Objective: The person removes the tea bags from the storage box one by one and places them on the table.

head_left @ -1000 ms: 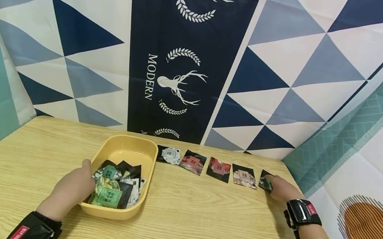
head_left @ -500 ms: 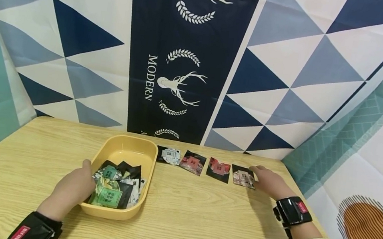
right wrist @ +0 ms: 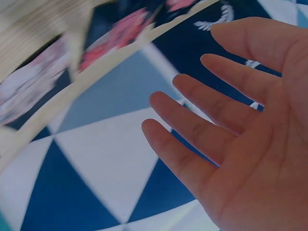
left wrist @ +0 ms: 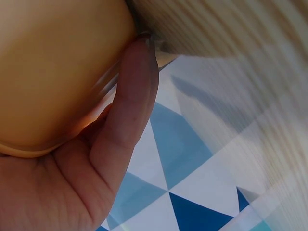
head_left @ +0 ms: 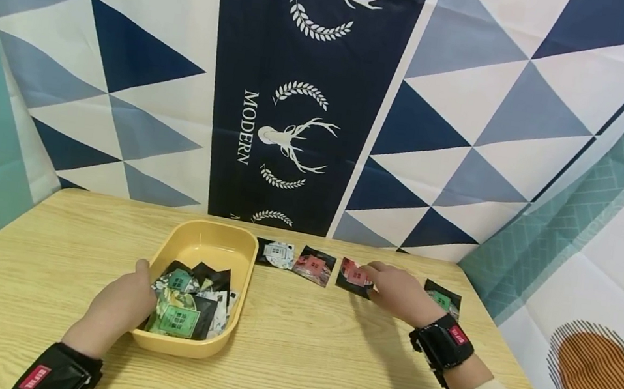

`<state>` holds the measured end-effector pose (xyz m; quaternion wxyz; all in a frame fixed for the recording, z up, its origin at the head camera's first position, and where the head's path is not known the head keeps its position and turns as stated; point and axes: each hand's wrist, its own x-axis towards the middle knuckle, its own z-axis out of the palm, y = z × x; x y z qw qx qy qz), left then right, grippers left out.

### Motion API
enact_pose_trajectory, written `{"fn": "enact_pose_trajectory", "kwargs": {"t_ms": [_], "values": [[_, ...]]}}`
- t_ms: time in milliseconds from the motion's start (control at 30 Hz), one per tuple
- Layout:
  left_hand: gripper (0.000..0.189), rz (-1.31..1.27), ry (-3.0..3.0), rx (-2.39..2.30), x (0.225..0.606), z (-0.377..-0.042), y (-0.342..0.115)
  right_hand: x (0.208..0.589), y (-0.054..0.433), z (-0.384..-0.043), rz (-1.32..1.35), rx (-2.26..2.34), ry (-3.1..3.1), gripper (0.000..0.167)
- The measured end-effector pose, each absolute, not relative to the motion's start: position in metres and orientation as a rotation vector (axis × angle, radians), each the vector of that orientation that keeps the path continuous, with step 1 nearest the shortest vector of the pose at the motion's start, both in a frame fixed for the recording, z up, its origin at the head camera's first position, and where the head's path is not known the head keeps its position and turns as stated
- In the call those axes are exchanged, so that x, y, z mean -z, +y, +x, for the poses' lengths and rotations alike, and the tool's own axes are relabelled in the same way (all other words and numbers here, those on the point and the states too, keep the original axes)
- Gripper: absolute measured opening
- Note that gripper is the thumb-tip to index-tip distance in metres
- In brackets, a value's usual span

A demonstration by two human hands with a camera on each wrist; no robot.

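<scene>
My left hand (head_left: 117, 303) grips the left wall of a yellow plastic bin (head_left: 191, 349); in the left wrist view its fingers (left wrist: 127, 96) lie along the outside. Several black printed sachets lie in the bin, a green-labelled sachet (head_left: 178, 320) on top. My right hand (head_left: 402, 295) is over the row of sachets on the table, fingers spread and holding nothing. A white sachet (head_left: 277, 254), a dull-red sachet (head_left: 314, 265), a bright-red sachet (head_left: 356, 278) and a green sachet (head_left: 443, 300) show there. A pale sachet (right wrist: 38, 84), hidden by the hand in the head view, shows in the right wrist view.
The wooden table (head_left: 296, 357) ends at a patterned cloth backdrop (head_left: 298, 120). More printed cloth (head_left: 618, 294) hangs along the right side. The bin stands left of the row, close to the white sachet.
My right hand has let go of the green sachet at the row's right end and moved left across the row. My left hand and the bin have stayed in place.
</scene>
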<state>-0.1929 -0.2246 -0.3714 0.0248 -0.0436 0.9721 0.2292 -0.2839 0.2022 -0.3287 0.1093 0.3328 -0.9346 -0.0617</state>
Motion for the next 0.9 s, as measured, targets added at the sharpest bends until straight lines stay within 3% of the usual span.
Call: {"fn": "enact_pose_trajectory", "kwargs": {"t_ms": [567,900], "values": [[0.057,-0.126,3.021,-0.727,0.373,-0.193,-0.225,0.324,0.097,-0.276,1.283,0.107,-2.483,0.033],[0.054,-0.123,3.022,-0.716,0.372,-0.192,-0.223,0.325,0.037,-0.255,1.424,0.129,-2.508,0.036]]}}
